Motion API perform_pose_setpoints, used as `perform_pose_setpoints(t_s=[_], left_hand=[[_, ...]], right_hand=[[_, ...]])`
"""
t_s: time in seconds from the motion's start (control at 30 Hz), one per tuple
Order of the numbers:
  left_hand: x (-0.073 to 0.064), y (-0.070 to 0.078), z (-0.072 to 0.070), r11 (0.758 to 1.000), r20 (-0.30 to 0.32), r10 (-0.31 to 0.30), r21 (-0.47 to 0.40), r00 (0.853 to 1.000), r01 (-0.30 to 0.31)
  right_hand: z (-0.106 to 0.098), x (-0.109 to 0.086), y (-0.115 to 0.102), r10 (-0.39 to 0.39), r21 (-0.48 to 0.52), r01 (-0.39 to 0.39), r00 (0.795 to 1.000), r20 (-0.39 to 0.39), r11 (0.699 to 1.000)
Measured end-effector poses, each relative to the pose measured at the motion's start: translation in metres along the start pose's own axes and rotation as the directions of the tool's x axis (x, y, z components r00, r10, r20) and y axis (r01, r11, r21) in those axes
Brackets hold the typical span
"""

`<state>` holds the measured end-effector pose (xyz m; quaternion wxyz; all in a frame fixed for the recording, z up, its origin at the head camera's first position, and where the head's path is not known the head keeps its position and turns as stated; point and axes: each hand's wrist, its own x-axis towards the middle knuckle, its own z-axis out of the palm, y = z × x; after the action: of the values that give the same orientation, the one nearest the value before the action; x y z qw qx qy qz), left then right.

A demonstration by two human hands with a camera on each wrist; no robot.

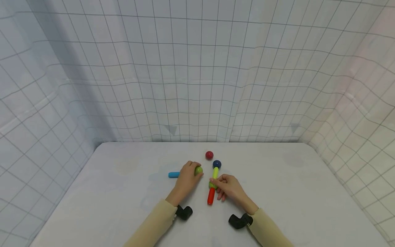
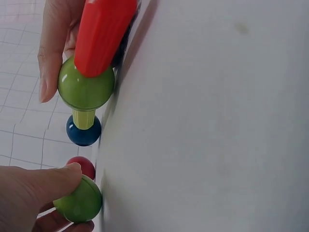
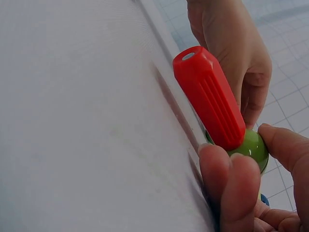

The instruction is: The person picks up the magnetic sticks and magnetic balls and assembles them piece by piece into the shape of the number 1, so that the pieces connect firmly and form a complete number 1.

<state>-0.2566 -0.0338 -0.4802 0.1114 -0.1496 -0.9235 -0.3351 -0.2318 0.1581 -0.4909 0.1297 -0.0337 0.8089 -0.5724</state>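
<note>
My left hand (image 1: 186, 176) grips a green ball (image 1: 199, 170) from the left, its thumb on the near side. The fingers of my right hand (image 1: 231, 188) pinch a second green ball (image 2: 87, 89) that joins two rods. From that ball a red rod (image 1: 211, 196) points toward me, and a yellow-green rod (image 1: 215, 172) runs away to a dark blue ball (image 1: 217, 164). In the right wrist view the red rod (image 3: 210, 96) shows a hole in its free end. A blue rod (image 1: 174, 175) lies left of my left hand, its right end hidden behind the hand.
A dark red ball (image 1: 209, 155) sits just beyond the blue ball on the white table (image 1: 271, 178). White gridded curtains (image 1: 197, 85) hang behind and at both sides. Black wrist mounts (image 1: 240, 221) stick inward from both sleeves over the table.
</note>
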Motion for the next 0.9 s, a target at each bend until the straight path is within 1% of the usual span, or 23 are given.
perform_pose_setpoints(t_s=[0.23,0.4,0.5,0.73,0.9], left_hand=[[-0.014,-0.001,-0.006,0.998,0.005,0.012,-0.062,1.000,-0.012],[-0.022,-0.002,-0.007,0.995,-0.028,0.044,-0.085,0.999,-0.047],[-0.027,-0.003,-0.007,0.994,-0.032,0.045,-0.100,0.998,-0.048],[-0.038,-0.003,-0.008,0.985,-0.003,-0.023,-0.170,1.000,0.022],[-0.045,-0.005,-0.009,0.980,-0.007,-0.033,-0.194,0.999,0.031]], right_hand=[[0.000,0.000,0.000,0.007,0.003,-0.007,1.000,-0.007,1.000],[0.000,0.000,-0.001,0.008,-0.002,-0.008,1.000,-0.020,1.000],[0.001,-0.001,-0.002,0.007,-0.008,-0.007,1.000,-0.029,1.000],[0.002,0.000,-0.001,0.003,-0.012,-0.004,0.999,-0.039,1.000],[0.002,0.000,0.000,0.005,-0.007,-0.005,0.999,-0.043,1.000]])
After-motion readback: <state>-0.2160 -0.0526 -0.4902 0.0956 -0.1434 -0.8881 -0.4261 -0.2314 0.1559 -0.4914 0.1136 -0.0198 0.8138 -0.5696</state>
